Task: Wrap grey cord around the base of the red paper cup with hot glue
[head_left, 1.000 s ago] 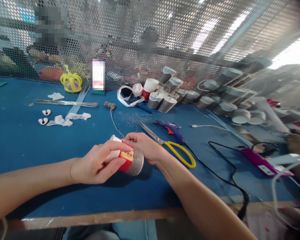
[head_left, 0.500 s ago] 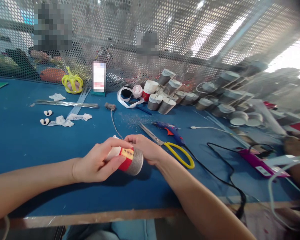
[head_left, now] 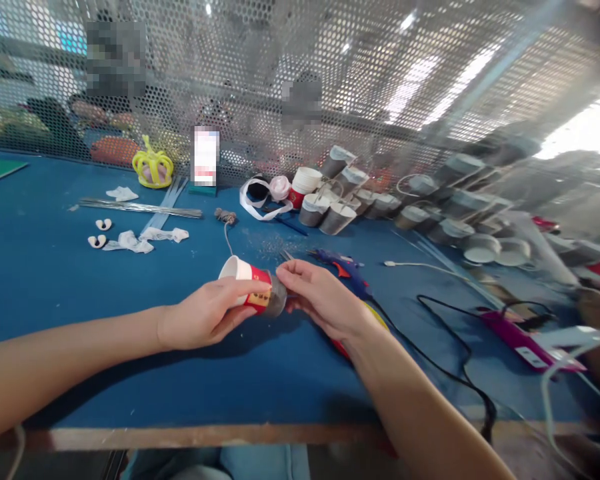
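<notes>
A red and white paper cup (head_left: pixel 237 269) lies tilted on its side above the table, its base end wrapped in grey yarn (head_left: pixel 278 295). My left hand (head_left: pixel 205 312) is closed round the cup's side, thumb below and fingers on top. At the wrapped base, my right hand (head_left: pixel 325 297) has its thumb and forefinger pinched together, seemingly on the yarn; the strand between the fingertips is too fine to make out. From a small yarn bundle (head_left: pixel 226 215) a strand runs behind the cup. Scissors (head_left: pixel 379 316) with yellow handles are mostly hidden under my right hand.
A blue glue gun (head_left: pixel 344 268) with a black cord lies beyond my right hand. Several grey-wrapped cups (head_left: pixel 338 217) stand at the back, by a perforated screen. A purple power strip (head_left: pixel 513 337) lies right; a yellow crown-shaped piece (head_left: pixel 153 168), wires (head_left: pixel 140 209) and lace lie left.
The cup has turned so its open mouth shows. My right hand has come from behind the cup round to its base side, now covering most of the scissors.
</notes>
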{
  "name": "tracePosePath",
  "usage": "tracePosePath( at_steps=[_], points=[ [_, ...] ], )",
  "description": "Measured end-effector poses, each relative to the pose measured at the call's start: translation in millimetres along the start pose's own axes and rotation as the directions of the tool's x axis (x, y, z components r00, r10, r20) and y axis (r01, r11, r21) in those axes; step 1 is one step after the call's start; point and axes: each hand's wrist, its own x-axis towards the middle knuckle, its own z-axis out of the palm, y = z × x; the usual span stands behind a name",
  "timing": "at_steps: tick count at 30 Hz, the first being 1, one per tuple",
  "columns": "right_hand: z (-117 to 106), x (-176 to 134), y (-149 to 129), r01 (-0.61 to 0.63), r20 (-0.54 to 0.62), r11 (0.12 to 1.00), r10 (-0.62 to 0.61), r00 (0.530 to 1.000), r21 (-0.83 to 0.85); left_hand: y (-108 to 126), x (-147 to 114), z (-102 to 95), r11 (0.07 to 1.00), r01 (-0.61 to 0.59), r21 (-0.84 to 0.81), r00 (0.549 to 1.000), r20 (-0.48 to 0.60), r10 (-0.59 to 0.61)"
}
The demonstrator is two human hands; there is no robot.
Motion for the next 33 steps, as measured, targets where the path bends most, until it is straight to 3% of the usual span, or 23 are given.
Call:
tracePosePath(
  at_steps=[2,5,8,11,14,18,22,29,33],
  points=[
    [3,2,6,0.046,-0.039,0.998,-0.045,0.998,0.043,-2,-1,1.3,1.0,0.018,-0.014,1.0,0.026,-0.018],
    [6,4,13,0.125,-0.105,0.99,-0.118,0.987,0.068,-3,0,1.4,0.974,0.189,-0.122,0.982,0.031,-0.187],
    [9,2,18,0.184,-0.138,0.982,-0.176,0.975,0.047,-3,3,1.1,0.866,0.413,-0.282,0.908,0.048,-0.417],
    [10,-1,20,0.231,-0.121,0.97,-0.238,0.964,-0.069,-2,6,1.5,0.75,0.521,-0.408,0.843,0.108,-0.527],
    [9,-4,18,0.29,-0.117,0.893,-0.347,0.931,-0.343,-1,7,1.3,0.719,0.537,-0.442,0.833,0.14,-0.536],
    [7,-5,15,0.376,-0.036,0.748,-0.469,0.882,-0.547,1,7,0.0,0.791,0.472,-0.389,0.878,0.129,-0.461],
    [10,-5,17,0.449,0.081,0.751,-0.473,0.877,-0.485,4,6,-0.7,0.807,0.452,-0.379,0.892,0.189,-0.411],
    [16,-5,15,0.377,0.184,0.874,-0.335,0.924,-0.306,5,5,1.1,0.781,0.515,-0.354,0.857,0.214,-0.468],
    [11,-5,14,0.321,0.108,0.899,-0.302,0.947,-0.297,6,6,1.2,0.736,0.582,-0.346,0.813,0.222,-0.538]
  ],
)
